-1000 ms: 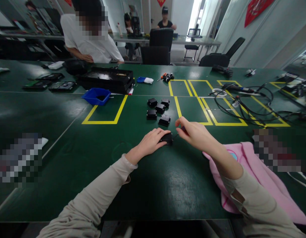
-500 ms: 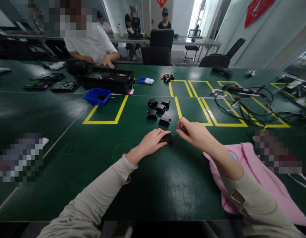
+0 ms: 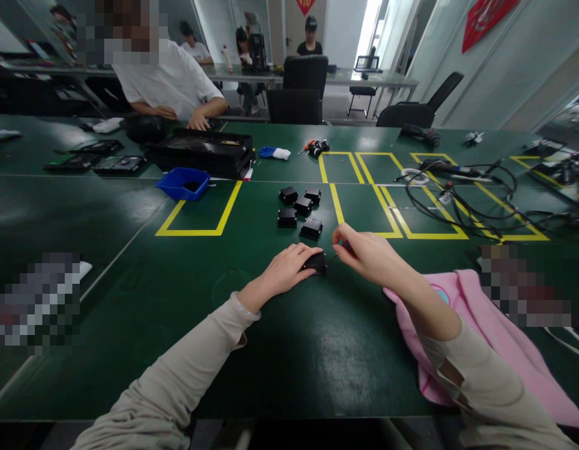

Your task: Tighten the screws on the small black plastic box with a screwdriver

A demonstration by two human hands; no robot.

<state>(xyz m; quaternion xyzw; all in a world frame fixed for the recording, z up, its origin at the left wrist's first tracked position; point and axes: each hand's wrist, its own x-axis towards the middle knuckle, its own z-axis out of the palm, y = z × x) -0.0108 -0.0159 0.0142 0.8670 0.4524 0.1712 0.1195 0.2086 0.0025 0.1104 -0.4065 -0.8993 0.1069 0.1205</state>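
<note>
black plastic box (image 3: 316, 262) sits on the green tabletop (image 3: 177, 281) under our left hand (image 3: 289, 267), grip pressed flat over it; our right hand (image 3: 371, 253) pinches a thin tool at its edge, barely shifted since a second ago, so work continues.

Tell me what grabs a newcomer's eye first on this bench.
At the centre of the dark green table, the left hand presses on a small black plastic box while the right hand pinches a thin tool at it. Five more small black boxes sit just beyond, and a pink cloth lies at the right.
</note>
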